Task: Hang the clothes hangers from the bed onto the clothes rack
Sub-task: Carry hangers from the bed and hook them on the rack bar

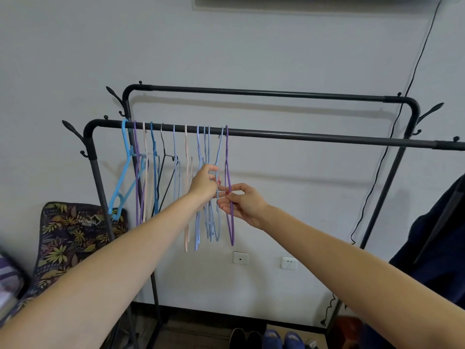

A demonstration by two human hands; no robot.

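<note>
A black clothes rack has a near rail (302, 136) and a higher far rail (264, 93). Several hangers hang on the left part of the near rail: a bright blue one (123, 177), purple, pink, blue, black and pale blue ones. At the right end of the row hang a light blue hanger (218, 152) and a purple hanger (228, 172). My left hand (205, 183) grips the light blue hanger with curled fingers. My right hand (241, 204) pinches the purple hanger between thumb and fingers. Both hooks sit over the rail.
The right half of the near rail is bare. A floral patterned bag (68, 233) leans against the wall at lower left. A dark garment (432, 248) hangs at the right. Shoes (264, 338) lie on the floor under the rack. Two wall sockets (288, 263) sit behind.
</note>
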